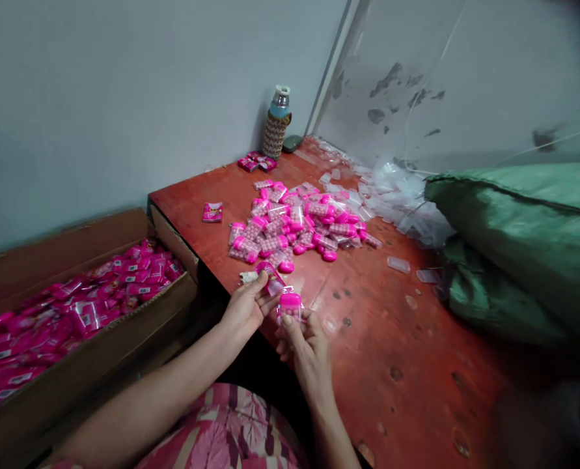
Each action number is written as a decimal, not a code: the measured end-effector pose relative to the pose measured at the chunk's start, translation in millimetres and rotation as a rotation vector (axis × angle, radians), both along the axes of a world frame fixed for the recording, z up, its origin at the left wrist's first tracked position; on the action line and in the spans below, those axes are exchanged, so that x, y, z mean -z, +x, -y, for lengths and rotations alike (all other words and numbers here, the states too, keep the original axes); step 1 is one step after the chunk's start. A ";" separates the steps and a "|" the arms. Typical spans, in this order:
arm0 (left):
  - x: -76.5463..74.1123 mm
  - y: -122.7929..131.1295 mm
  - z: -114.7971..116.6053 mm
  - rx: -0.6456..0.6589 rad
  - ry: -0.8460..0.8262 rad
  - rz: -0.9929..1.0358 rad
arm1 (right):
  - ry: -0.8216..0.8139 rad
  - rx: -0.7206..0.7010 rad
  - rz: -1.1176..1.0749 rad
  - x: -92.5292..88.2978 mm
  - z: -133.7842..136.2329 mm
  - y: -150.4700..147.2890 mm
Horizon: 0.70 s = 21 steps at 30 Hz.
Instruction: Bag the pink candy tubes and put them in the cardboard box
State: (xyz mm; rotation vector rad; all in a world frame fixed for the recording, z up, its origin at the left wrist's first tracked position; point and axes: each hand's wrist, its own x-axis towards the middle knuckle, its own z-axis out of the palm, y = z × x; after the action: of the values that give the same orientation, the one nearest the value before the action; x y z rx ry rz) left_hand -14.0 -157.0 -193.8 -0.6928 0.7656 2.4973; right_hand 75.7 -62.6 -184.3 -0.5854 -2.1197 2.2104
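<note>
In my right hand (pixel 309 345) is a small clear candy container (pixel 290 306) with a bright pink cap and pale pink balls inside; it is held upright between thumb and fingers. My left hand (pixel 248 303) pinches a pink printed wrapper sleeve (pixel 271 279) just left of the container's cap. The two things are close together over the table's near edge; whether they touch I cannot tell. Beyond my hands lies a heap of similar pink-capped containers (pixel 297 218). A small whitish item (pixel 247 277) sits by my left fingertips.
A cardboard box (pixel 167 303) full of pink packets (pixel 92 312) stands at left. On the red table (pixel 368 371) are a pink packet (pixel 212 212), a flask in a knitted cover (pixel 276 130), clear plastic cases (pixel 392 195) and a large green sack (pixel 519 254) at right.
</note>
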 end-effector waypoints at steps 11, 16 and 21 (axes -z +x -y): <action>-3.4 13.7 -8.1 0.134 -0.056 -0.247 | -0.087 0.016 -0.058 13.6 -0.1 -8.7; -9.0 12.3 -5.8 0.270 -0.079 -0.337 | -0.067 0.017 -0.078 15.3 -0.6 -8.2; -5.3 12.8 -7.6 0.346 -0.140 -0.328 | 0.042 0.038 -0.091 16.8 -1.1 -5.9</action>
State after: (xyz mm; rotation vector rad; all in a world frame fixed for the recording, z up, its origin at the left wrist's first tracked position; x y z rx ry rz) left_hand -1.2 -149.4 -188.6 -0.1688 1.0835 2.2747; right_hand 69.9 -61.5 -201.1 -0.5077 -2.0873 2.1250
